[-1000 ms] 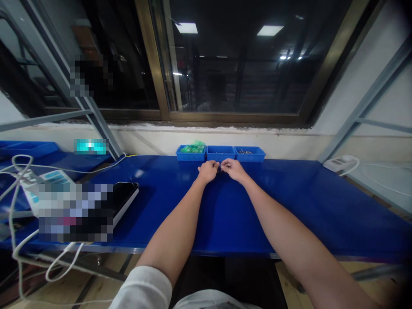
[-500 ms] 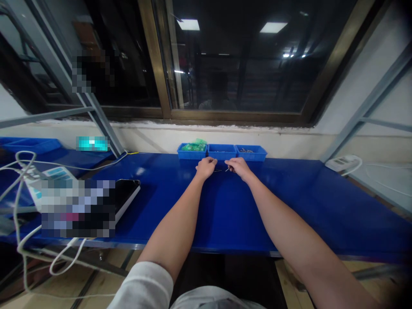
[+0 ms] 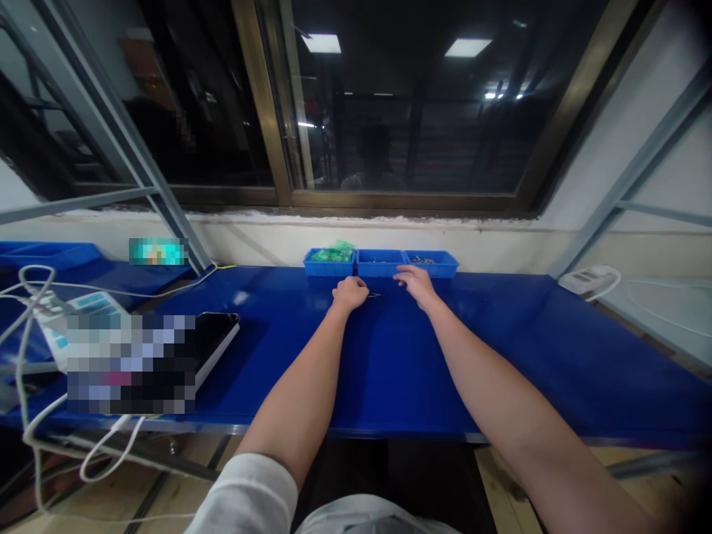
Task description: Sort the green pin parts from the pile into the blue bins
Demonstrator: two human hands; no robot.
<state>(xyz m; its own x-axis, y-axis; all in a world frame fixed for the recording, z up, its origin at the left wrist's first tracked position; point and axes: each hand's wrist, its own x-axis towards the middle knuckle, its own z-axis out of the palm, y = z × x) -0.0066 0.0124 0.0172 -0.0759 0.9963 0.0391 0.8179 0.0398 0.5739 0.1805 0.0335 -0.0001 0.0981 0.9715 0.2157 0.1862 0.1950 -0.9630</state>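
Note:
My left hand [image 3: 351, 293] is closed just above the blue table, its fingers pressed together; what they hold, if anything, is too small to name. Beside its fingertips lies a small thin metallic piece [image 3: 374, 295]. My right hand [image 3: 414, 283] is raised a little to the right, fingers apart, with nothing visible in it. Behind the hands stand three blue bins in a row: the left bin [image 3: 328, 271] holds green plastic bags [image 3: 334, 254], the middle bin [image 3: 380, 271] a few tiny parts, and the right bin [image 3: 445, 268] small metal pieces [image 3: 423, 259].
A dark device [image 3: 216, 326], partly pixelated, lies on the left of the table [image 3: 389, 371] among white cables [image 3: 25, 386]. A white power strip [image 3: 588, 279] sits at the far right. Grey metal frame posts rise on both sides, with a window behind.
My right hand has opened, and the thin piece between its fingers no longer shows. My left hand has shifted slightly down and left. The camera view has moved slightly.

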